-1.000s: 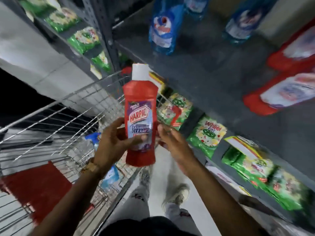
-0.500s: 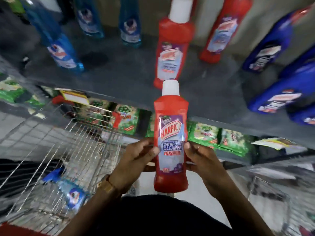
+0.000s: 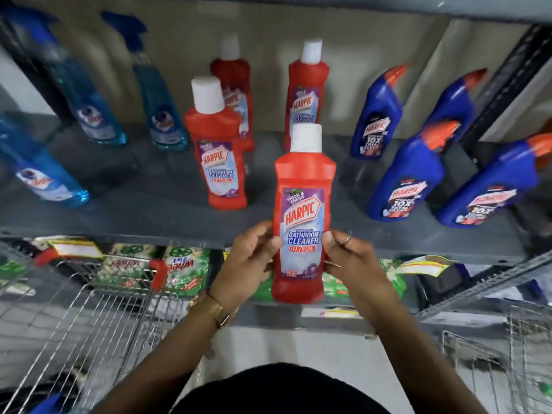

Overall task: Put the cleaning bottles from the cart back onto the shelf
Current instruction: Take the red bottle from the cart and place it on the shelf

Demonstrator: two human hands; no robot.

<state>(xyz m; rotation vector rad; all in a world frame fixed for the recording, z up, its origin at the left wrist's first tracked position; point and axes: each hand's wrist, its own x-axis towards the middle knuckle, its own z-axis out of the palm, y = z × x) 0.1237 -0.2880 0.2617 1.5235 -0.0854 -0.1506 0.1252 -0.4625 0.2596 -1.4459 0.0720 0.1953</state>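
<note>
I hold a red Harpic bathroom cleaner bottle (image 3: 303, 216) with a white cap upright between both hands, just in front of the grey shelf (image 3: 155, 216) edge. My left hand (image 3: 249, 261) grips its left side and my right hand (image 3: 349, 258) grips its right side. On the shelf stand three more red Harpic bottles, the nearest (image 3: 218, 150) at centre left, one (image 3: 307, 94) behind the held bottle and one (image 3: 231, 85) at the back. The wire cart (image 3: 89, 324) is at lower left with a blue bottle (image 3: 50, 404) barely visible inside.
Blue spray bottles (image 3: 89, 109) stand at the shelf's left, dark blue Harpic bottles with orange caps (image 3: 406, 177) at its right. Green detergent packets (image 3: 182, 270) fill the lower shelf. A second wire basket (image 3: 501, 366) sits at lower right. A dark upright post (image 3: 507, 79) bounds the shelf's right side.
My view has swung from the cart toward the shelf. Both hands have carried the red bottle up and forward, from above the cart to the shelf's front edge.
</note>
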